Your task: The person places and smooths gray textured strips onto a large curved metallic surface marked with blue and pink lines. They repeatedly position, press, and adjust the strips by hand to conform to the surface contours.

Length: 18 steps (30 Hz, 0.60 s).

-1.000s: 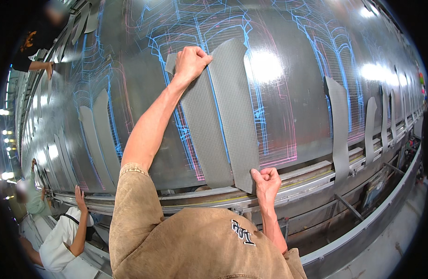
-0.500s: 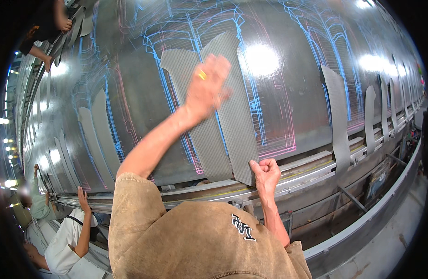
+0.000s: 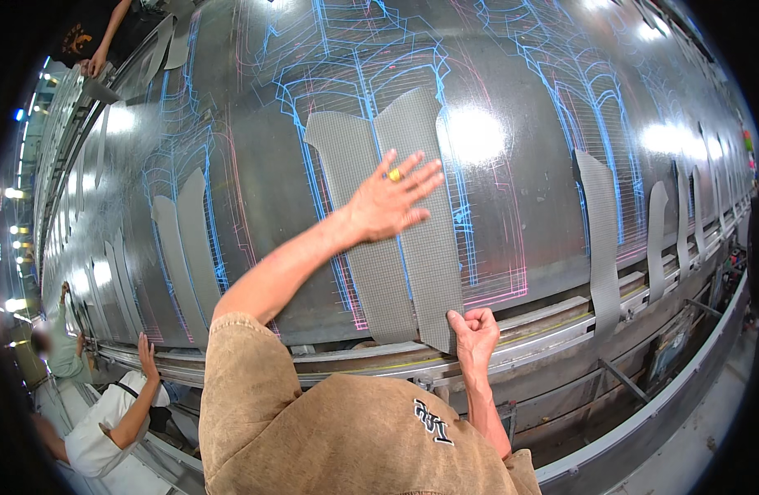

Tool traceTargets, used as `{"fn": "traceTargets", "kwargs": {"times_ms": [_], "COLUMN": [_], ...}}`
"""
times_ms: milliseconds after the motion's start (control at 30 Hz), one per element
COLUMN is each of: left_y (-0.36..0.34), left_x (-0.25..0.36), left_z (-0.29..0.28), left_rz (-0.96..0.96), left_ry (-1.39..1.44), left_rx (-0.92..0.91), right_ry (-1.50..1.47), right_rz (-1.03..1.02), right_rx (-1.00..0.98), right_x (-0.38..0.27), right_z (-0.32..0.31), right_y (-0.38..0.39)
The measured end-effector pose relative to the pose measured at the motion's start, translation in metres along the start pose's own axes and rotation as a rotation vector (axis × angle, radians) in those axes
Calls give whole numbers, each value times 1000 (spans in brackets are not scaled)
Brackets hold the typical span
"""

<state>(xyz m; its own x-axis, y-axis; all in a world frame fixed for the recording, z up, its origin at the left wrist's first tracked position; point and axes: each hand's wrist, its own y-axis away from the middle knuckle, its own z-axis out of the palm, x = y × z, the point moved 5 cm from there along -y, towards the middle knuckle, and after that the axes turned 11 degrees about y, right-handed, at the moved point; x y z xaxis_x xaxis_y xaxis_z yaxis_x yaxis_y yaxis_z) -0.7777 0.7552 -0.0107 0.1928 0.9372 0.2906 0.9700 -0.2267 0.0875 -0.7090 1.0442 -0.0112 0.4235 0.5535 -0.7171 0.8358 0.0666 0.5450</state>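
Note:
Two long grey cut panels with a fine grid texture lie side by side on the dark, line-marked table (image 3: 544, 214). My left hand (image 3: 396, 198) is over the right panel (image 3: 425, 272), fingers spread and palm down; a yellow band circles one finger. Whether that palm presses on the panel I cannot tell. At the near end, my right hand (image 3: 476, 332) pinches the right panel's lower right corner between thumb and fingers. The left panel (image 3: 359, 272) lies close beside it, with a narrow gap and a blue line between them. Both near ends reach over the table's edge.
Blue and pink drawn lines cover the table. More grey panels, such as one hanging over the edge (image 3: 598, 239) and a pair (image 3: 181, 256), lie to both sides. Metal rails (image 3: 536, 326) run along the near edge. Co-workers stand at left, one hand (image 3: 147, 359) on the edge.
My left hand has shifted slightly right and nearer, its fingers now clearly spread. The right hand keeps its pinch on the corner. The whole scene sits lower in view; a far-left co-worker's arms have moved.

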Motion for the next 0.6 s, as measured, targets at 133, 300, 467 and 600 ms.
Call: {"fn": "traceTargets", "kwargs": {"times_ms": [133,300,467,600], "left_y": [-25,-51,-44,-11], "left_x": [-56,-115,-104,-29], "left_z": [-19,-37,-31,-7], "left_rz": [-34,-128,-117,-19], "left_ry": [-75,-243,-298,-145], "left_rx": [13,45,131,-4], "right_ry": [-2,74,133,243], "right_rz": [0,-39,-76,-161], "right_rx": [-9,-9,2,58], "right_x": [-3,0,-1,-12], "right_z": [0,-2,-2,-5], "right_y": [1,0,3,8]}}
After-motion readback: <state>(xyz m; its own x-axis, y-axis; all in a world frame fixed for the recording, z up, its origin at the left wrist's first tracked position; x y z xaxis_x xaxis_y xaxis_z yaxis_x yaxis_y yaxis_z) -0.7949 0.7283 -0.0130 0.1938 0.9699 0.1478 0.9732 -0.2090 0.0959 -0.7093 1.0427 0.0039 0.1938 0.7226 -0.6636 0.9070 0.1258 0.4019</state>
